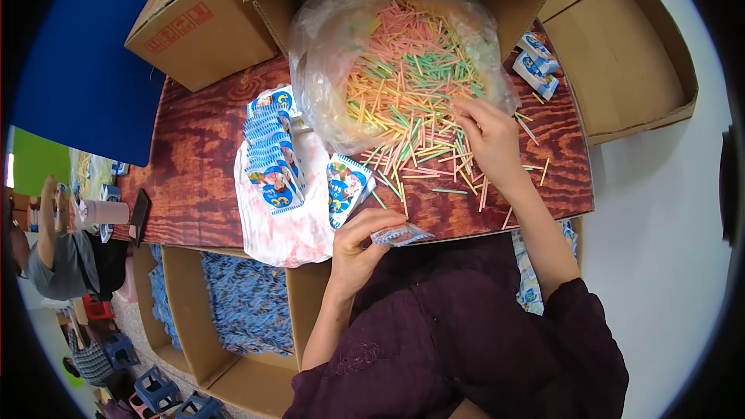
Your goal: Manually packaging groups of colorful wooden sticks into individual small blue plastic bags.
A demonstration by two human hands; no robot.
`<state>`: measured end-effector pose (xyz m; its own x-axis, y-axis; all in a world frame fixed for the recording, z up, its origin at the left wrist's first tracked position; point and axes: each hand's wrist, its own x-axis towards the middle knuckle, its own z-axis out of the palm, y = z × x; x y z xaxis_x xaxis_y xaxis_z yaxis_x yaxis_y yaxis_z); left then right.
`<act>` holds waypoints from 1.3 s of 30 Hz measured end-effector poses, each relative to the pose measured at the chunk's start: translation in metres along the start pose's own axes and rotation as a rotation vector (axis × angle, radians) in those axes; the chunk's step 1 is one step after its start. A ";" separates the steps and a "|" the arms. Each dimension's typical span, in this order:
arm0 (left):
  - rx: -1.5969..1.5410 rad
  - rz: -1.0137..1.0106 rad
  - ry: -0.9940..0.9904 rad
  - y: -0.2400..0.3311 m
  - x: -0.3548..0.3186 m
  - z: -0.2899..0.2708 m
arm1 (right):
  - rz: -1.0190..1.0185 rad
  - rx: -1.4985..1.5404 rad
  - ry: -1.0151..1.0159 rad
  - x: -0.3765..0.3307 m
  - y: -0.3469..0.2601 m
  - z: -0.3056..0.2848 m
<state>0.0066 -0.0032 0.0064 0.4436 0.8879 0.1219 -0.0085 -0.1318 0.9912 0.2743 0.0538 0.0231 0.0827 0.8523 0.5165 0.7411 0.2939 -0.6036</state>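
Head view shows the left hand (358, 244) pinching a small flat blue packet (400, 234), light and crushable, by its edge, while at two o'clock the right hand (487, 140) fingers close on thin stiff coloured sticks (411, 93), best pinched mid-length.

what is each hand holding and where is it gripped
The left hand pinches a small blue paper packet by its left end. The right hand rests on the coloured sticks; any grip is hidden.
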 end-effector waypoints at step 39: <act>-0.295 -0.108 0.009 -0.003 -0.003 0.009 | -0.253 0.030 -0.509 -0.024 -0.127 -0.022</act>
<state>0.0132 -0.0090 0.0022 0.4481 0.8939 0.0138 -0.2219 0.0963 0.9703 0.1929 -0.0137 0.1006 -0.4317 0.8526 0.2944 0.6759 0.5219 -0.5203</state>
